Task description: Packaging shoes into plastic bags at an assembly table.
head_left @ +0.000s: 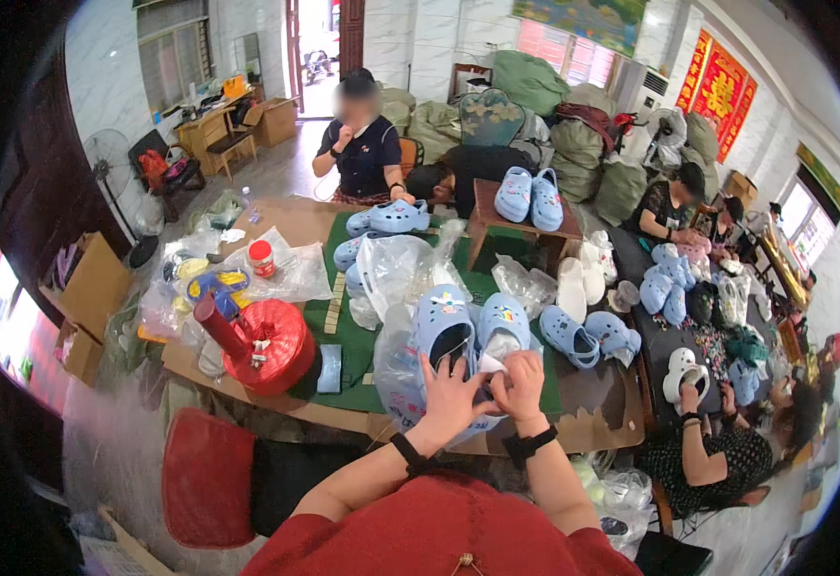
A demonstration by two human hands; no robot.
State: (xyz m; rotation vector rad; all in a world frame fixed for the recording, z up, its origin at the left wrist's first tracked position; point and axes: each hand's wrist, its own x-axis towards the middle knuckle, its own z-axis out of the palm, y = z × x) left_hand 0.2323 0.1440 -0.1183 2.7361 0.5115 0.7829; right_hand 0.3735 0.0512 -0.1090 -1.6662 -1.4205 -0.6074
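Note:
Two light blue clogs with charms stand side by side in front of me, a left clog (441, 309) and a right clog (504, 309). My left hand (454, 394) rests at the heel opening of the left clog, its fingers spread and partly over the opening. My right hand (518, 384) is closed in a pinch on a crumpled white paper (497, 348) at the opening of the right clog. A clear plastic bag (396, 370) lies under and beside the clogs. Both wrists wear black bands.
A red twine roll (281, 355) and a red-lidded jar (262, 257) stand on the left. More blue clogs (574, 338) lie right, near white clogs (571, 288). A wooden stool (487, 197) bears another blue pair. Co-workers sit across and to the right.

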